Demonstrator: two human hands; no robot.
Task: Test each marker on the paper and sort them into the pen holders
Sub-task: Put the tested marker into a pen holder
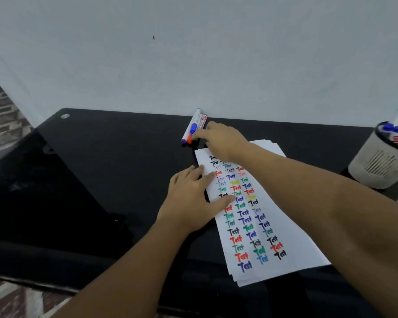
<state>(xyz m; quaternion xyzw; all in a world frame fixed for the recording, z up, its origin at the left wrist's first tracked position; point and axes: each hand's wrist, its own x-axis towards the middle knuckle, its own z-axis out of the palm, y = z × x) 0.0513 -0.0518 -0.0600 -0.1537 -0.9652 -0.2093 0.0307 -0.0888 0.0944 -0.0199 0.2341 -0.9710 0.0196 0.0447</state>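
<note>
A white paper sheet (257, 226) covered in coloured "Test" words lies on the black table (101, 180). My left hand (191, 198) rests flat on the sheet's left edge with straight fingers. My right hand (221, 138) reaches past the top of the sheet to a small bunch of markers (193, 128) lying by the wall. Its fingertips touch the markers; whether they pinch one is hidden. A grey pen holder (379, 164) with several markers in it stands at the right.
A white wall (193, 53) runs right behind the table's far edge. The table's left corner (64, 115) has a metal fitting. Patterned floor shows at the far left and bottom left. More sheets lie stacked under the top one.
</note>
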